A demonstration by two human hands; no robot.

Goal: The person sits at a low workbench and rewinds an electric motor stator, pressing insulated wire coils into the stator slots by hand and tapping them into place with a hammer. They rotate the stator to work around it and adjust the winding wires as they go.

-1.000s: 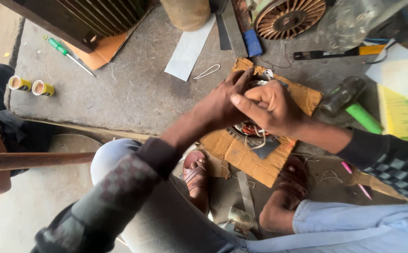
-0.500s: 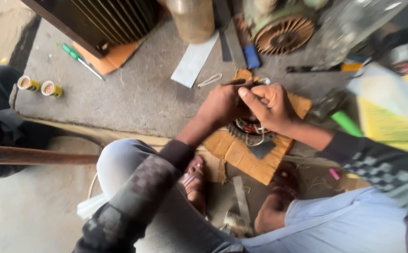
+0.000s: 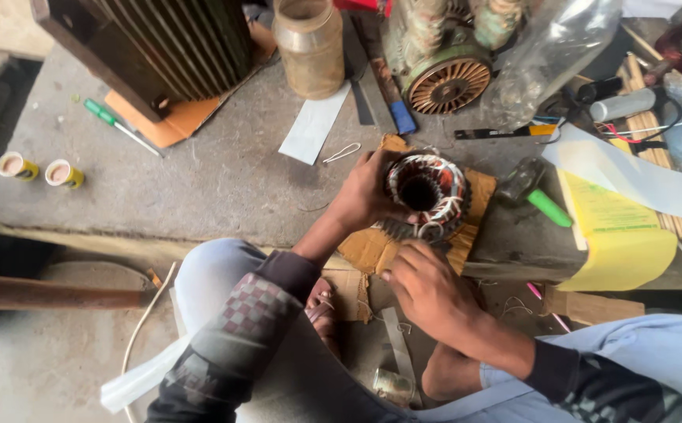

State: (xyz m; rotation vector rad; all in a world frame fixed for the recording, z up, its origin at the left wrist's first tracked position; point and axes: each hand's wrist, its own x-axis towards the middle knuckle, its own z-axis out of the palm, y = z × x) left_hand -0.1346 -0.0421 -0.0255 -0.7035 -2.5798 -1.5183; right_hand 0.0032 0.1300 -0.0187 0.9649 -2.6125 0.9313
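- Just right of the frame's centre, your left hand wraps the near-left side of the round copper-wound motor stator; its fingers are curled closed round the outer wall, thumb toward the rim.
- That stator stands on end on a torn brown cardboard sheet at the front edge of the grey stone desk, its bore facing up toward you, so its long axis runs roughly upward, tilted a little to the lower right of the frame.
- Below it, your right hand sits lower in the frame, fingers bent and drawn together just beneath the stator's lower rim, where pale wire loops hang out. From those fingers the stator lies straight up the frame, very near.
- Your left hand is already on the stator; your right is the free one, just beside the loops.
- I cannot tell whether the right fingers pinch a wire end or only touch the rim: the fingertips are turned away and shadowed.
- Hidden too: the stator's far-side windings and its base, masked by the left hand and the cardboard.
- Other things stand well apart: a green-handled tool to the right, a yellow paper pad at the right edge, a bronze finned rotor cover at upper centre, and two small yellow-banded spools at far left.
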